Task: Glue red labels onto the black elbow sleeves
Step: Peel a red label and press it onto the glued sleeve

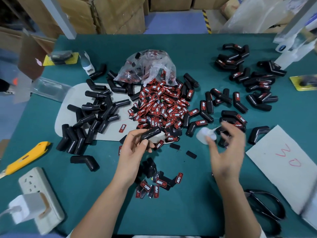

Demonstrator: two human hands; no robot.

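My left hand [133,150] pinches a black elbow sleeve [151,133] just above the table, near the front of the label heap. My right hand [226,148] is blurred with motion; its thumb and fingers hold a small white glue bottle [206,134]. A big heap of red labels [164,107] spills from a clear plastic bag [147,67] in the middle of the green table [188,194]. Plain black sleeves [92,114] lie heaped on the left. Sleeves bearing red labels [248,79] are spread on the right. A few loose labels [157,184] lie between my forearms.
A yellow utility knife [25,158] and a white power strip [37,194] with a plugged-in charger lie front left. Black scissors [267,206] and a grey card [283,162] marked in red sit front right. Cardboard boxes [103,14] stand behind the table.
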